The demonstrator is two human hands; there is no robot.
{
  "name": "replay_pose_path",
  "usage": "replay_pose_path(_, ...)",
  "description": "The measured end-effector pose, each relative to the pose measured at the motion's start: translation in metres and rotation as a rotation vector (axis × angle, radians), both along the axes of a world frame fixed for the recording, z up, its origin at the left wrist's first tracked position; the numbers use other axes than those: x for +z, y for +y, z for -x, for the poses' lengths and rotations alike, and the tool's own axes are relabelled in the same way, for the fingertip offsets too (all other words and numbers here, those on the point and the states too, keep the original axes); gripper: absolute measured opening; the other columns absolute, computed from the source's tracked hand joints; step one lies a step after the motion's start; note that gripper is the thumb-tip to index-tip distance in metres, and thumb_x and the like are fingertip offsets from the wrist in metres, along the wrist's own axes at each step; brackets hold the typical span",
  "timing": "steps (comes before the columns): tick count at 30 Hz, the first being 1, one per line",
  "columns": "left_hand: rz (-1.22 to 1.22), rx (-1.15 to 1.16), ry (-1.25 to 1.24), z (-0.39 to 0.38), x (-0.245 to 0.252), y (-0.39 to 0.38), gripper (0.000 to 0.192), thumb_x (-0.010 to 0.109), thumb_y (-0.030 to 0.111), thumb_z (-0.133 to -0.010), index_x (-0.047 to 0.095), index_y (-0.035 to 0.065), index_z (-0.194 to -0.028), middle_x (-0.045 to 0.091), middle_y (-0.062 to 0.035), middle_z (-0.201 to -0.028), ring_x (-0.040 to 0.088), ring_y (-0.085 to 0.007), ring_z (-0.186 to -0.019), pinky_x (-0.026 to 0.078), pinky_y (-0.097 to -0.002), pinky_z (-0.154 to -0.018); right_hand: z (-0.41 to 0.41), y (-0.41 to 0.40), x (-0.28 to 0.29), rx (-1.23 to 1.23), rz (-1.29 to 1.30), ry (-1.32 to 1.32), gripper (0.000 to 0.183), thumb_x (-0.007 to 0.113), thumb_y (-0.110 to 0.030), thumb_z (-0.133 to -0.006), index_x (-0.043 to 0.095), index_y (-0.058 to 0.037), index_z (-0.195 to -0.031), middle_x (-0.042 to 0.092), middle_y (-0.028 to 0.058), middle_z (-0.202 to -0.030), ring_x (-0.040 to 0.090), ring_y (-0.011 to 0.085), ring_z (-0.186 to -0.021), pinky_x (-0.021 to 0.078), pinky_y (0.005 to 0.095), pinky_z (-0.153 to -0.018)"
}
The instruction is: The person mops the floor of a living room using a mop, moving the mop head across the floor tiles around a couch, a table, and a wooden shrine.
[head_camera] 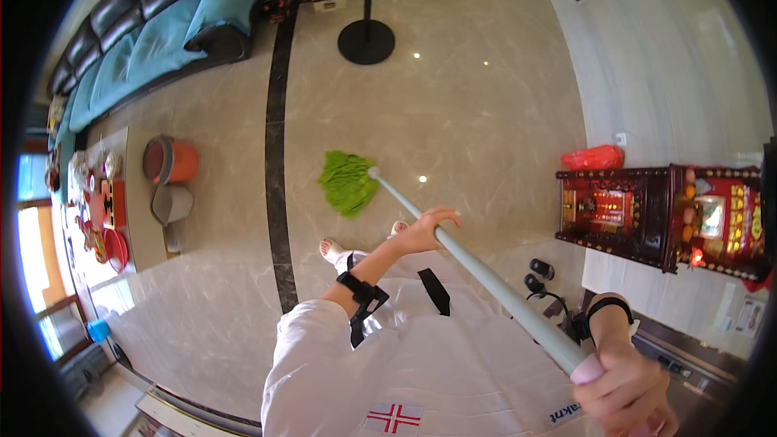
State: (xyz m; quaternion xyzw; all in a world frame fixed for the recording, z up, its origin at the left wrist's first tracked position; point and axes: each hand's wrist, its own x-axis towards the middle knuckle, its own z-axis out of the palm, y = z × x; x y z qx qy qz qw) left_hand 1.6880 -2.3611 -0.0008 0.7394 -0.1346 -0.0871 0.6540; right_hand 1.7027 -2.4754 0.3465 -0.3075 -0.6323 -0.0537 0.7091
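Note:
A mop runs slantwise across the view, its bright green fibre head (349, 182) spread on the glossy tiled floor a little ahead of my feet. Its long pale grey handle (504, 285) rises towards me at the lower right. My left hand (428, 230) is wrapped loosely around the handle's middle, one finger sticking out to the right. At the top end, my right hand (625, 385) grips the pink end section (587, 369), most of which its fingers hide. Both wrists carry black straps.
A black round-based pedestal stand (366, 42) is on the floor ahead. To the left are a sofa (164, 42), an orange bucket (182, 161), a grey bin (176, 203) and a laden table (142, 224). A dark wooden altar cabinet (652, 218) and red bag (595, 158) line the right wall.

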Motion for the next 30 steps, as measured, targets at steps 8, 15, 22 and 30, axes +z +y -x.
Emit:
replay_pose_path(8,0.001,-0.203,-0.171,-0.073,-0.039,-0.099,0.023,0.059,0.004,-0.061,0.054,0.0106,-0.082,0.053,-0.0091,-0.090,0.051,-0.0286,-0.084,0.041,-0.0353,-0.072,-0.017,-0.048,-0.006,0.189,0.316,-0.103,0.012,0.052,-0.011,-0.064,0.049,-0.0171,-0.074,0.037,0.0003,-0.054,0.032,0.0079,-0.037,0.0217,0.0209,-0.033)
replay_pose_path(15,-0.119,-0.168,-0.255,-0.129,-0.094,-0.120,0.015,0.059,0.004,-0.056,0.054,0.0113,-0.068,0.054,-0.0052,-0.074,0.051,-0.0266,-0.077,0.039,-0.0363,-0.069,-0.029,-0.064,-0.057,-0.008,0.429,-0.092,0.007,0.050,-0.009,-0.069,0.049,-0.0075,-0.063,0.033,-0.0007,-0.050,0.031,0.0078,-0.035,0.0206,0.0213,-0.033)
replay_pose_path(22,-0.141,-0.192,-0.236,-0.220,-0.126,-0.087,0.007,0.055,0.003,-0.063,0.054,0.0097,-0.066,0.055,-0.0060,-0.080,0.051,-0.0267,-0.081,0.039,-0.0382,-0.074,-0.068,-0.024,-0.115,-0.259,0.609,-0.129,0.016,0.052,-0.017,-0.077,0.046,-0.0054,-0.069,0.035,-0.0013,-0.054,0.039,0.0098,-0.044,0.0265,0.0218,-0.039)
replay_pose_path(30,-0.814,-0.150,-0.058,-0.333,-0.093,-0.038,0.047,0.061,0.014,-0.067,0.044,0.0158,-0.111,0.045,-0.0129,-0.112,0.041,-0.0315,-0.106,0.027,-0.0492,-0.090,-0.155,0.030,-0.226,-0.786,0.569,0.002,0.013,0.052,-0.011,-0.062,0.042,-0.0077,-0.053,0.038,0.0025,-0.051,0.042,0.0168,-0.043,0.0335,0.0253,-0.039)
